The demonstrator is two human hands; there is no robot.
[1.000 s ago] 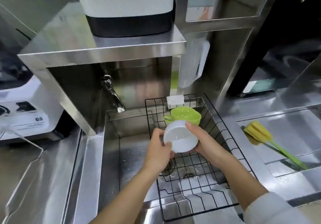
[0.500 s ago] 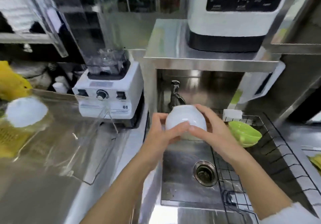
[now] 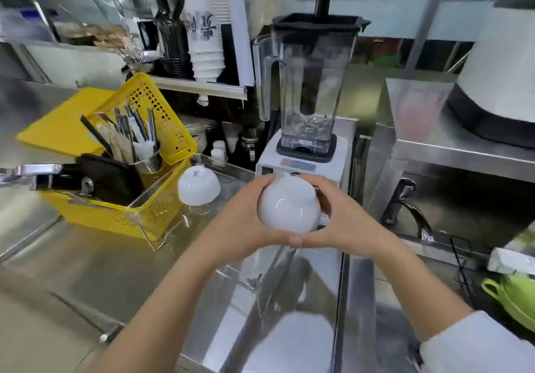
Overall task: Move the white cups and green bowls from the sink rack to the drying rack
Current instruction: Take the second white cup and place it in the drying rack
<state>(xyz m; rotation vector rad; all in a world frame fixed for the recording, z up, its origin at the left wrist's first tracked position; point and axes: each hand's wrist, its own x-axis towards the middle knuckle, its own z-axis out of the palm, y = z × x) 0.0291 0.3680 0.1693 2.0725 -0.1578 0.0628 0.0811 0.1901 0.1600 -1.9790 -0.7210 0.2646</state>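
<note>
Here, in the head view, I have a white cup (image 3: 289, 209) cupped between both hands at the centre of the frame, turned mouth-down with its foot uppermost. My left hand (image 3: 241, 222) wraps its left flank and my right hand (image 3: 344, 222) wraps its right, thumbs meeting under the rim nearest me, so both are closed around the cup and neither is free. Another white cup (image 3: 199, 187) already sits inverted left of centre, on what looks like a clear drying rack (image 3: 162, 228) just beside a yellow basket (image 3: 150, 141) of utensils. I judge that this is where mine goes: the open spot lies to the left of my hands and slightly farther up the frame, so my left hand is the nearer one and the cup needs no turning, only a carry leftward and a set-down beside its twin. A green bowl (image 3: 512, 300) waits at the lower right edge, at the black wire sink rack (image 3: 460, 259). A blender (image 3: 307, 92) stands directly behind my hands.
</note>
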